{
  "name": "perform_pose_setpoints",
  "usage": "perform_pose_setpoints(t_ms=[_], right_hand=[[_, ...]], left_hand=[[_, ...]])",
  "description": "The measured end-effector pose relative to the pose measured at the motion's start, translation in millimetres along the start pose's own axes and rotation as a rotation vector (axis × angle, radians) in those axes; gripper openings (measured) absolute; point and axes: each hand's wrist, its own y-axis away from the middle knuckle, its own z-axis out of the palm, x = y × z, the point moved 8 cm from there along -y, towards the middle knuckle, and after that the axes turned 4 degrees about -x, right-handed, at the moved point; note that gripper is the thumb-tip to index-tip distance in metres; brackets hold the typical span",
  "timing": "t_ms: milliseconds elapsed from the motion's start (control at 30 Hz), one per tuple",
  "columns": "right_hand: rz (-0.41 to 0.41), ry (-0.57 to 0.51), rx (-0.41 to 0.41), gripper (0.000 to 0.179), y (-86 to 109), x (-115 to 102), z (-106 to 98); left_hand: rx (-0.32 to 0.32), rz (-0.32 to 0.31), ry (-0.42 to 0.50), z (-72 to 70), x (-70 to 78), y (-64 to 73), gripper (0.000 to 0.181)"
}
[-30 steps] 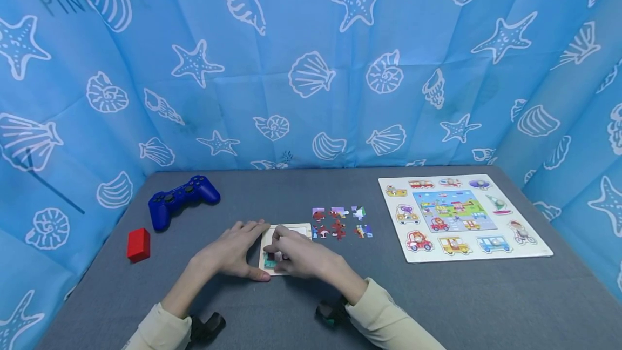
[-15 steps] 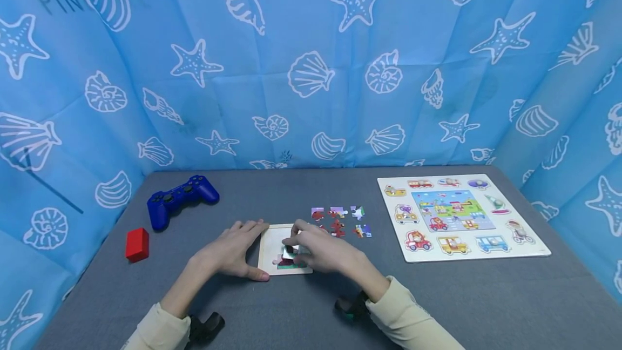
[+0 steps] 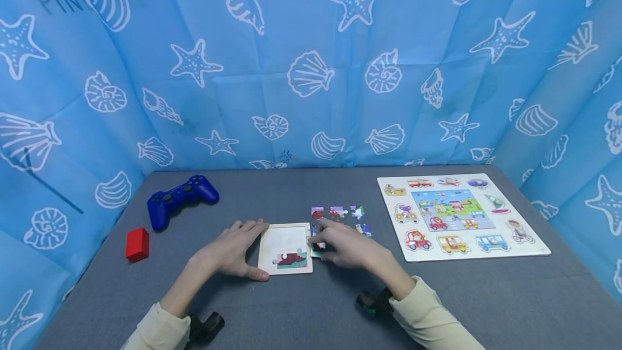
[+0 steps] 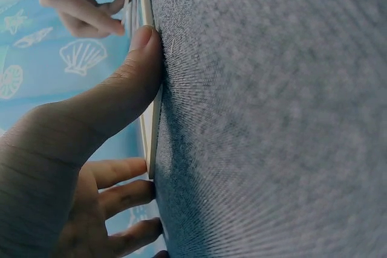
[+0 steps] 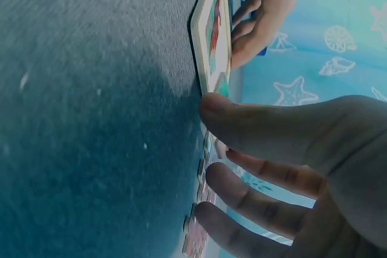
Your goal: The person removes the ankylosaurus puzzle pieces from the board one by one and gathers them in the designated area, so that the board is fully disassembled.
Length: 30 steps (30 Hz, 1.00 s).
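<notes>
My left hand point(image 3: 233, 250) rests along the left side of a small wooden puzzle tray point(image 3: 261, 247), thumb at its lower corner and index finger at its upper corner. Joined jigsaw pieces point(image 3: 291, 259), dark red and green, lie in the tray's lower right part. Just past the tray's right edge, my right hand point(image 3: 347, 244) pinches a jigsaw piece point(image 3: 317, 250) between thumb and fingers. A green edge of that piece point(image 5: 224, 86) shows beyond the thumb in the right wrist view; the rest is mostly hidden.
Several loose jigsaw pieces point(image 3: 336, 213) lie right of the tray, some behind my right hand. A knobbed vehicle puzzle board point(image 3: 400, 220) is farther right. To the left are a blue game controller point(image 3: 182, 199) and a red block point(image 3: 137, 244). A blue curtain point(image 3: 311, 112) hangs behind.
My right hand has moved right, from over the tray to beyond its right edge, carrying the jigsaw piece. The joined pieces in the tray are now uncovered. My left hand has stayed put.
</notes>
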Motion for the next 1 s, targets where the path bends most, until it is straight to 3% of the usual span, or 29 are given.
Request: perform_pose_setpoints(t_ms=[400, 1000], right_hand=[[0.103, -0.072, -0.068, 0.045, 3.7, 10, 7], [0.083, -0.032, -0.023, 0.034, 1.1, 12, 8]], left_hand=[[-0.005, -0.001, 0.006, -0.4, 0.7, 0.4, 0.113], [-0.007, 0.003, 0.004, 0.4, -1.0, 0.3, 0.118]])
